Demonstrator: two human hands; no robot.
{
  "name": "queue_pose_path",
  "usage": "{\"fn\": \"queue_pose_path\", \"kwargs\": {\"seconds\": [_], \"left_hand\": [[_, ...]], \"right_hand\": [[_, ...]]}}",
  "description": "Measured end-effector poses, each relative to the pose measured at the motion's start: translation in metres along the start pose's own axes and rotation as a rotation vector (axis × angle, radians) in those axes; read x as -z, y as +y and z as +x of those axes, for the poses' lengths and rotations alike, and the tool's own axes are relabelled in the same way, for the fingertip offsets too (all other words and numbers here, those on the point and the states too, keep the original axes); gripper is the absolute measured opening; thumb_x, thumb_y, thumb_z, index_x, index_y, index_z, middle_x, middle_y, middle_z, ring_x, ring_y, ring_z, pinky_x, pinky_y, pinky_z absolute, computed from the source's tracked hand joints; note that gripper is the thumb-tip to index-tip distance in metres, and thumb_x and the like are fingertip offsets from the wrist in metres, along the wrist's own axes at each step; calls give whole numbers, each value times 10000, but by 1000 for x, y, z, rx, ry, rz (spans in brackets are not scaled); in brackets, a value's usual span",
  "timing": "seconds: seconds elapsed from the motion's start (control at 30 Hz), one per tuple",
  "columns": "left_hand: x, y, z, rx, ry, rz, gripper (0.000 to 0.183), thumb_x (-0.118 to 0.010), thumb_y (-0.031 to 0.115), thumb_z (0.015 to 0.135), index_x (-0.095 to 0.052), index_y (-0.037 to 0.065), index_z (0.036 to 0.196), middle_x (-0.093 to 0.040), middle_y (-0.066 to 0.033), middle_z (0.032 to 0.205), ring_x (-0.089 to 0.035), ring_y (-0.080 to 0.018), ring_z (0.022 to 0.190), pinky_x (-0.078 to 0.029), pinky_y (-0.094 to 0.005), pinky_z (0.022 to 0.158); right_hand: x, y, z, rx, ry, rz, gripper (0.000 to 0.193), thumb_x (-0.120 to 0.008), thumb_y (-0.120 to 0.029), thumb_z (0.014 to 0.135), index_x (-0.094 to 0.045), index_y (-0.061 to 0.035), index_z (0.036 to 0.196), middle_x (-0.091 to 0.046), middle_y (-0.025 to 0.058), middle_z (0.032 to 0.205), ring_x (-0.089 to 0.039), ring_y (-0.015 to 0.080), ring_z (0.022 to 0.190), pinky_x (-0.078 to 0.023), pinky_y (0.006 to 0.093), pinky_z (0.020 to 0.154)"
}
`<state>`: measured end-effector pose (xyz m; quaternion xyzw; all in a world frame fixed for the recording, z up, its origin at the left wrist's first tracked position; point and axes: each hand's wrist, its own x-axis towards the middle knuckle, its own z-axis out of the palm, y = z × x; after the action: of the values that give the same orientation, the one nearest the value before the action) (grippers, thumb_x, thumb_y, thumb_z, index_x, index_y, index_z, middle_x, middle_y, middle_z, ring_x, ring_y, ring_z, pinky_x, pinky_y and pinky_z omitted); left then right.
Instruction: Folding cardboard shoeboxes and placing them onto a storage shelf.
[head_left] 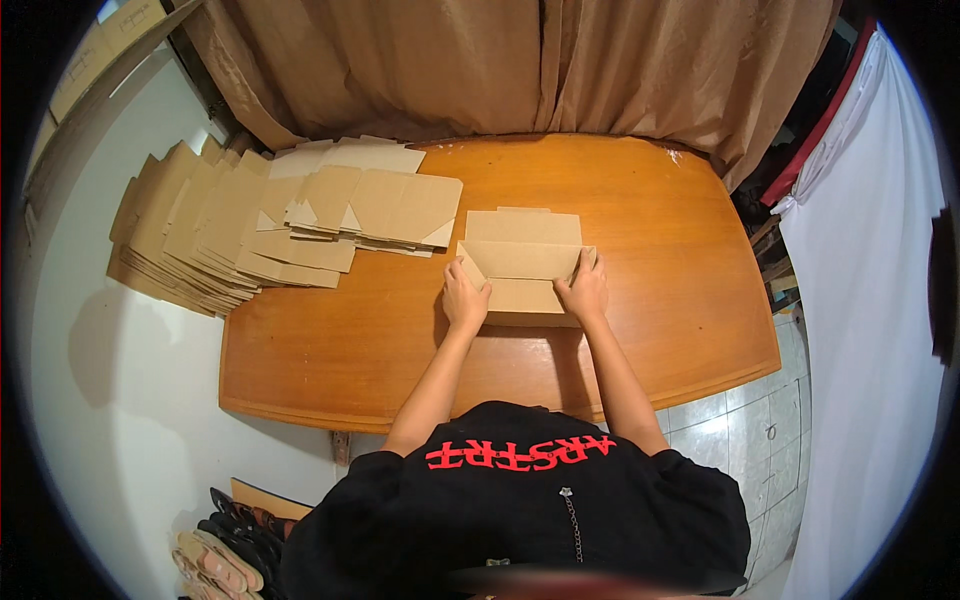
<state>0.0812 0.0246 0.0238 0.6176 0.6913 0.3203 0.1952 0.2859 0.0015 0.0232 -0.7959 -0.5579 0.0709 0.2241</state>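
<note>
A brown cardboard box (pixel 535 262) stands on the wooden table in front of me, its lid flap raised at the far side and its inside showing. My left hand (pixel 465 297) grips the box's left side wall, with fingers over the outer edge and the thumb toward the front panel. On the opposite side my right hand (pixel 586 287) holds the right wall the same way, thumb near the front edge. Both forearms reach straight up from the lower edge.
Stacks of flat, folded cardboard boxes (pixel 215 215) lean and lie at the table's left end. The wooden table (pixel 660 240) has a curved edge. A brown curtain (pixel 420 60) hangs behind it, a white cloth (pixel 855 300) at right. Several shoes (pixel 225 560) sit at lower left.
</note>
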Motion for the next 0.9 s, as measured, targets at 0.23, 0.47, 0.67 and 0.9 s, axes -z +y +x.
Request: {"fn": "queue_pose_path", "kwargs": {"seconds": [0.23, 0.47, 0.67, 0.9], "left_hand": [[1, -68, 4, 340, -445, -465, 714, -561, 443, 799, -283, 36, 1315, -535, -191, 1167, -494, -288, 1099, -420, -392, 853], [38, -23, -21, 397, -460, -775, 728, -592, 417, 781, -302, 36, 1329, -336, -159, 1359, -352, -302, 1216, -356, -399, 931], [50, 15, -15, -73, 0, -685, 794, -746, 287, 642, -349, 100, 1304, -284, -163, 1315, -306, -306, 1217, -305, -424, 981], [63, 56, -29, -827, 353, -324, 792, -845, 153, 456, -436, 178, 1134, -271, -230, 1257, -343, -408, 1149, -365, -465, 931]], "right_hand": [[-2, -1, 0, -94, 91, 214, 715, -592, -366, 754, -308, -1, 1299, -366, 244, 1260, -494, 404, 1027, -435, 450, 834], [4, 11, -7, -122, 223, 392, 641, -556, -328, 810, -307, 16, 1290, -403, 236, 1229, -451, 390, 1092, -390, 424, 899], [-20, 21, -3, 62, 341, 622, 595, -501, -343, 865, -319, 39, 1283, -405, 232, 1221, -406, 373, 1139, -346, 419, 939], [-1, 11, 1, -24, -9, 763, 547, -429, -401, 900, -364, -10, 1277, -425, 193, 1238, -504, 294, 1047, -422, 371, 860]]}}
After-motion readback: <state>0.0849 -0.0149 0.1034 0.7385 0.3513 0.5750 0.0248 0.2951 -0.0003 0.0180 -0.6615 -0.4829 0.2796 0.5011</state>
